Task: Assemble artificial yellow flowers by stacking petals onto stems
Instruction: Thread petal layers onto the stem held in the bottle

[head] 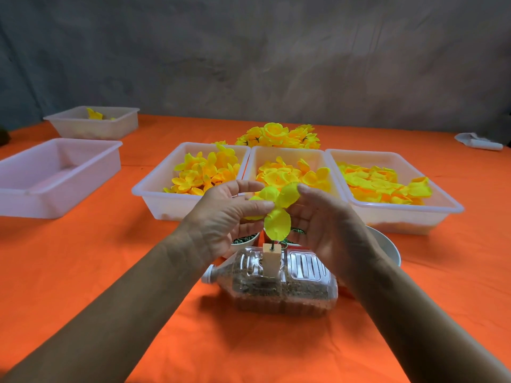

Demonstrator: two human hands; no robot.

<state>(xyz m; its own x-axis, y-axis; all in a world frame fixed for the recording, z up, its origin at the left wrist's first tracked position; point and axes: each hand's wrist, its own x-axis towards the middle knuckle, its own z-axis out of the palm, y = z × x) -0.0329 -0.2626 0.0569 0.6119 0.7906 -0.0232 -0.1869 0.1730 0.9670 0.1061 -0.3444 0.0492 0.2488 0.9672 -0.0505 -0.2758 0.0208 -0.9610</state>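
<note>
Orange cloth covers the tabletop (83, 272). Three translucent white trays stand side by side across the middle of the frame: the left tray (154, 197) holds cupped yellow petals (204, 172), the middle tray (287, 153) holds rounder yellow-orange petals, and the right tray (401, 214) holds flatter petals. Behind them, at centre, lies a heap of finished yellow flowers (276, 135). At the left edge sits a larger tray (55, 175) with nothing visible inside; in the upper left a further tray (94, 123) shows one yellow piece.

Low in the centre a clear plastic bottle (276, 283) lies on its side, partly filled with brown granules, cap to the left. A wooden block (269, 258) stands up through it, carrying a thin green stem (273, 243).

On that stem sits a yellow petal layer (276, 208). The left hand (221, 217) pinches it from the left, thumb and fingers curled onto the petals. The right hand (326, 225) cups the right side, fingertips (302, 187) touching the upper petal; the grip there is loose and fairly wide.

Behind the hands, partly hidden, stand a small cup of dark green pieces (246, 240) and a white bowl (387, 247). A white object (478, 142) lies at the far right; I cannot tell what it is.
</note>
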